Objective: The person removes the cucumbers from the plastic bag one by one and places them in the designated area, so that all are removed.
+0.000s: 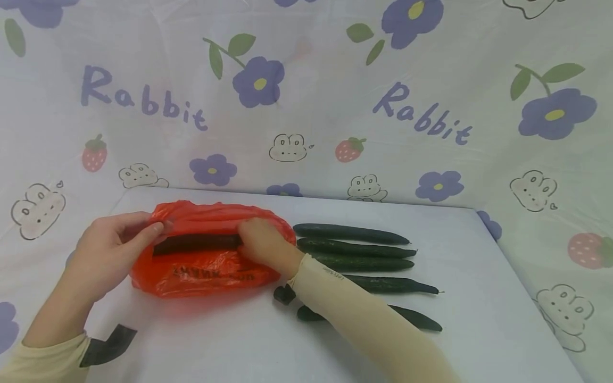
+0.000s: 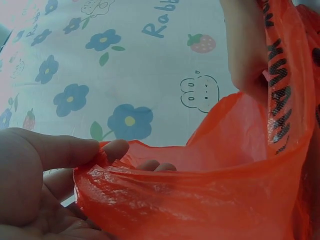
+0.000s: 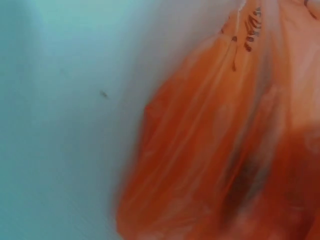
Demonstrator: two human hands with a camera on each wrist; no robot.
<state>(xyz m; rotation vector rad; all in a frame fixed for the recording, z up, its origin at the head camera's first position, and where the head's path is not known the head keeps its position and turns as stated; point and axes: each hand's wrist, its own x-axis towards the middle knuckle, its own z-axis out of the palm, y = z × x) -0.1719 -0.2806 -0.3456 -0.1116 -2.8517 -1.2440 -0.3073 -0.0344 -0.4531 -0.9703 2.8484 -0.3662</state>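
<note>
A red plastic bag (image 1: pixel 206 276) with dark printing lies on the left part of the white table. My left hand (image 1: pixel 107 250) pinches the rim of its mouth between thumb and fingers; in the left wrist view some fingers reach inside behind the film. One dark green cucumber (image 1: pixel 196 243) lies lengthwise in the bag's opening. My right hand (image 1: pixel 265 242) is at the bag, its curled fingers gripping the cucumber's right end. In the right wrist view the bag (image 3: pixel 190 150) fills much of the picture, a dark blurred shape showing through it, and the fingers are hidden.
Several cucumbers (image 1: pixel 354 233) lie roughly parallel on the white table (image 1: pixel 479 298), right of the bag. My right forearm crosses over the nearer ones and partly hides them. A white cloth (image 1: pixel 316 111) printed with flowers and rabbits hangs behind the table.
</note>
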